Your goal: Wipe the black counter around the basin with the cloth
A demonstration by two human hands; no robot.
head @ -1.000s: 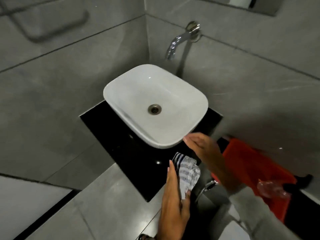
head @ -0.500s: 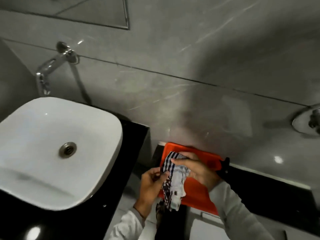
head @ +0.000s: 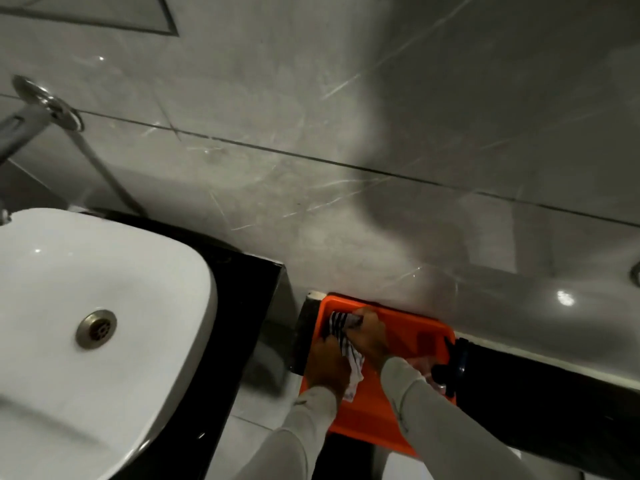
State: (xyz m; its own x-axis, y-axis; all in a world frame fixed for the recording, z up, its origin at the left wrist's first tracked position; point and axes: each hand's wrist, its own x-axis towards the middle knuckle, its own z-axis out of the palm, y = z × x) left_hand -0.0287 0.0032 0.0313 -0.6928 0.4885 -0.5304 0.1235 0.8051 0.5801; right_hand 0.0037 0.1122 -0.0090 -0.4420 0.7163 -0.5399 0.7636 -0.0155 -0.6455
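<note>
Cloth [head: 343, 344], striped, one: I hold it in both hands over the orange tub [head: 412, 336], off the bench altogether.

Grip, left hand [head: 327, 363]: closed on the near part of the cloth, the loose tail hanging below my knuckles.

Grip, right hand [head: 369, 336]: closed on the far, bunched end, fingers curled over it. The two hands sit just beside each other, the cloth running between them with its long axis from far-left to near-right.

Bench [head: 249, 289], black, one: lies to the left of both grips and, I judge, higher than the tub. My left hand is the nearer to it. The coming move, as I read it, is a carry leftward and up to the bench's right strip, beside the basin [head: 104, 306].

Basin, white, one: stands on the bench and covers most of it; only a dark margin shows at its far and right sides.

Drain [head: 96, 329], one, in the basin floor.

Tap [head: 31, 116], one, wall-mounted, far-left of the grips.

Dark container [head: 536, 400], one, touching the tub's right edge; what it is I cannot tell.
</note>
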